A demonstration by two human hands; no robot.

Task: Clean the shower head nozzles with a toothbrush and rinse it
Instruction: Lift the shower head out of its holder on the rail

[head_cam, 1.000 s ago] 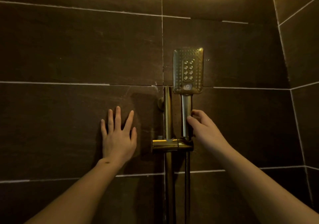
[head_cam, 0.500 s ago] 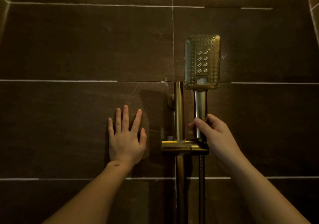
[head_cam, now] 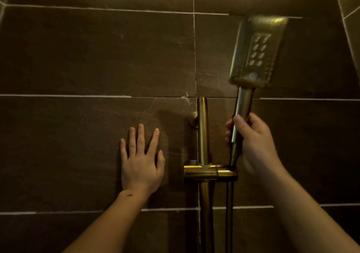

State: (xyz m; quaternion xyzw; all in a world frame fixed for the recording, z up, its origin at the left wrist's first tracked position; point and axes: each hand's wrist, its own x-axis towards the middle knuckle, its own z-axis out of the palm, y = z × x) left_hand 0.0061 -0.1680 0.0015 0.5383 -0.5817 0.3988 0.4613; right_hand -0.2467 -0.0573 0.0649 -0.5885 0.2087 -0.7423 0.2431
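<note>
A brass rectangular shower head [head_cam: 257,52] with rows of nozzles faces me at the upper right, tilted to the right and blurred. My right hand [head_cam: 251,141] grips its handle [head_cam: 242,108], and the handle's lower end sits just above the brass holder [head_cam: 210,172]. My left hand [head_cam: 141,159] presses flat on the dark wall tile, fingers spread, left of the rail. No toothbrush is in view.
A vertical brass rail [head_cam: 202,132] runs down the wall between my hands. The hose [head_cam: 229,217] hangs below the holder. Dark brown tiles [head_cam: 78,57] with pale grout cover the wall, and a corner lies at the far right.
My right hand has closed round the handle and lifted the shower head up and rightward out of the holder, tilting it. My left hand stays on the tile.
</note>
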